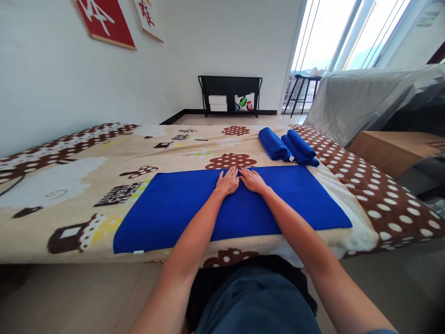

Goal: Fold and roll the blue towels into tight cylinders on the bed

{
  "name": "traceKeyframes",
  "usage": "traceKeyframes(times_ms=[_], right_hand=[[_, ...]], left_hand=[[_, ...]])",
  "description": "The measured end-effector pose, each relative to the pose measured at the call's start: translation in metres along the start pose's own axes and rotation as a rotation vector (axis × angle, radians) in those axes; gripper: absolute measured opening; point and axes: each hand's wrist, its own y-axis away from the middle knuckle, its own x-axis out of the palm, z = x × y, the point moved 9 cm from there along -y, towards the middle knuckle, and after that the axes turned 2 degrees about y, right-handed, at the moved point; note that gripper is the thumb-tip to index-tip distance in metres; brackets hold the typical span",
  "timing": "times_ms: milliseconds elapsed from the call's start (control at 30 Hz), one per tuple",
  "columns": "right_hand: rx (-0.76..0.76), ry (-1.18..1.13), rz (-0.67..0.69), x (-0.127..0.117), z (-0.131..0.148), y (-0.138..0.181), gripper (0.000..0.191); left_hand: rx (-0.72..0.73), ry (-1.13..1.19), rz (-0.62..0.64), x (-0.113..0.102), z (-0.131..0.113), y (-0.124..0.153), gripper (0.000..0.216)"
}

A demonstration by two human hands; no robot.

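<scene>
A blue towel lies spread flat across the near side of the bed, its long side running left to right. My left hand rests palm down near the towel's far edge, fingers stretched forward. Beside it my right hand lies flat too, the fingertips of both almost meeting. A small white tag sticks out at the towel's near left edge. Beyond its far right part lie a blue rolled towel and further blue rolls side by side.
A patterned blanket in beige and brown covers the bed. To the right stand a cardboard box and something large under plastic sheeting. A black rack is against the far wall, and a stool stands by the window.
</scene>
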Motion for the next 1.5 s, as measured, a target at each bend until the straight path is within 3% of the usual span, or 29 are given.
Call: traceKeyframes(times_ms=[67,167,333,467,567,667,833,1000,1067,1133,1233,1367,1500], right_hand=[[0.002,-0.004,0.004,-0.005,-0.018,0.007,0.055],[0.05,0.007,0.027,-0.016,-0.066,0.023,0.055],[0.188,0.038,0.023,-0.038,-0.157,0.061,0.057],[0.31,0.059,-0.005,-0.055,-0.217,0.096,0.059],[0.404,0.077,-0.024,-0.061,-0.248,0.114,0.061],[0.487,0.101,-0.049,-0.063,-0.264,0.123,0.061],[0.572,0.141,-0.093,-0.065,-0.269,0.127,0.062],[0.591,0.185,-0.16,-0.075,-0.26,0.139,0.062],[0.534,0.202,-0.199,-0.08,-0.246,0.154,0.062],[0.41,0.192,-0.191,-0.077,-0.226,0.178,0.06],[0.293,0.171,-0.17,-0.068,-0.198,0.233,0.058],[0.311,0.224,-0.363,-0.071,-0.175,0.308,0.052],[0.279,0.254,-0.604,-0.074,-0.155,0.343,0.049]], left_hand=[[-0.002,-0.001,0.003,-0.003,0.016,0.007,0.059],[-0.042,-0.009,0.009,-0.013,0.059,0.021,0.06],[-0.176,-0.033,0.002,-0.032,0.148,0.054,0.063],[-0.369,-0.055,-0.036,-0.051,0.228,0.089,0.066],[-0.508,-0.071,-0.086,-0.065,0.274,0.114,0.072],[-0.561,-0.069,-0.122,-0.07,0.297,0.125,0.075],[-0.546,-0.045,-0.21,-0.075,0.295,0.125,0.069],[-0.399,-0.048,-0.476,-0.108,0.257,0.144,0.057],[-0.281,-0.039,-0.526,-0.113,0.236,0.165,0.054],[-0.187,-0.03,-0.466,-0.102,0.22,0.192,0.052],[-0.175,-0.082,-0.423,-0.081,0.209,0.246,0.048],[-0.228,-0.143,-0.641,-0.07,0.204,0.31,0.05],[-0.195,-0.153,-0.866,-0.062,0.201,0.34,0.055]])
